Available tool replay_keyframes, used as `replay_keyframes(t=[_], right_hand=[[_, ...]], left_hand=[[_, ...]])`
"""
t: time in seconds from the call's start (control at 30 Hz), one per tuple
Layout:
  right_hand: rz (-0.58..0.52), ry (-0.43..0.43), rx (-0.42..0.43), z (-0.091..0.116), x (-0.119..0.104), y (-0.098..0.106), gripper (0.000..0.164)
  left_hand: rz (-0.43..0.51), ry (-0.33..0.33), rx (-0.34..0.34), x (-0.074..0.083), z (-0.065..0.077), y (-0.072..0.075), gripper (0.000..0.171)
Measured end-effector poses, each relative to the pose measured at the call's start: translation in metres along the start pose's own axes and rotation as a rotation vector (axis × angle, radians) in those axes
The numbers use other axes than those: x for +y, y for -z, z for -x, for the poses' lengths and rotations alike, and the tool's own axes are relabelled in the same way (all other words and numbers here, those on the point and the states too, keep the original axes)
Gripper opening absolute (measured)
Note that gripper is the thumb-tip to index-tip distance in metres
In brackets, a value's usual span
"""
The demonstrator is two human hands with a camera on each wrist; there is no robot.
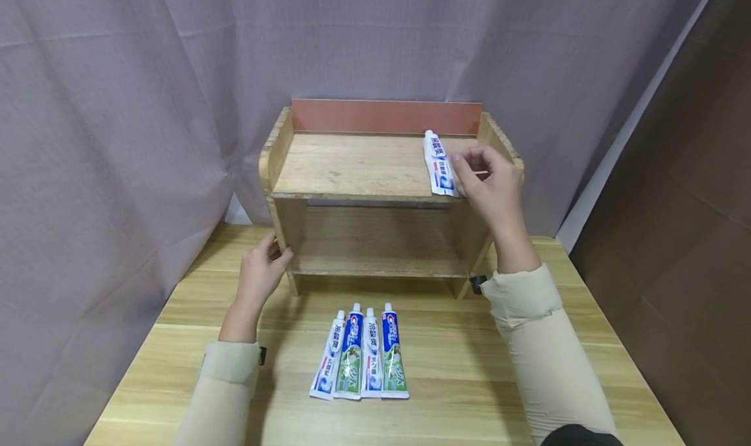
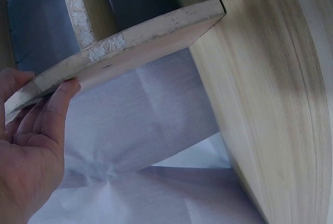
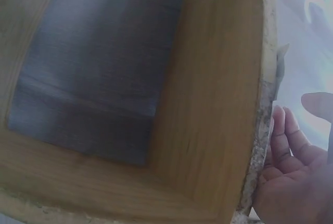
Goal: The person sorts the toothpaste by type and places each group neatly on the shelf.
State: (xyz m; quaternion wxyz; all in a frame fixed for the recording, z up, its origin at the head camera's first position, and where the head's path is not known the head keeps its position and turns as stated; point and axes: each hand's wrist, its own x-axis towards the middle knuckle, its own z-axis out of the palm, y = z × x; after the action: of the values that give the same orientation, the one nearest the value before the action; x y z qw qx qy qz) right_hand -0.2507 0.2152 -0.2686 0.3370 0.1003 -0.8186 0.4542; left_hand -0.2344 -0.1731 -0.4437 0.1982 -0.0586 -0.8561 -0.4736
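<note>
A small two-tier wooden shelf (image 1: 352, 165) stands on the table. My left hand (image 1: 262, 270) holds its left side panel, thumb on one face and fingers on the other, as the left wrist view (image 2: 39, 125) of the hand also shows. On the top board, toward the right, lies a white and blue toothpaste tube (image 1: 439, 165), cap to the back, its flat end at the front edge. Beside the tube's right edge is my right hand (image 1: 489, 178). In the right wrist view, its thumb stands apart from the fingers (image 3: 296, 135), with nothing between them.
In front of the shelf, several toothpaste tubes lie side by side on the table (image 1: 457, 381): white ones (image 1: 371, 355) alternate with blue and green ones (image 1: 394, 355). A reddish back strip (image 1: 381, 117) and raised side panels bound the top board. Grey curtain (image 1: 352, 35) hangs behind.
</note>
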Motion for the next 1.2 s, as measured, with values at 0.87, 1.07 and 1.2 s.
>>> replay_keyframes(t=[0.87,1.07,1.2], right_hand=[[-0.044,0.049,0.009,0.021,-0.007,0.009,0.025],[-0.068,0.051,0.017,0.030,-0.023,0.014,0.018],[-0.089,0.055,0.018,0.036,-0.036,0.018,0.017]], left_hand=[[-0.026,0.017,0.002,0.000,-0.001,0.000,0.040],[-0.023,0.014,0.001,-0.001,-0.001,0.000,0.039],[-0.024,0.021,-0.004,-0.001,0.000,0.000,0.039]])
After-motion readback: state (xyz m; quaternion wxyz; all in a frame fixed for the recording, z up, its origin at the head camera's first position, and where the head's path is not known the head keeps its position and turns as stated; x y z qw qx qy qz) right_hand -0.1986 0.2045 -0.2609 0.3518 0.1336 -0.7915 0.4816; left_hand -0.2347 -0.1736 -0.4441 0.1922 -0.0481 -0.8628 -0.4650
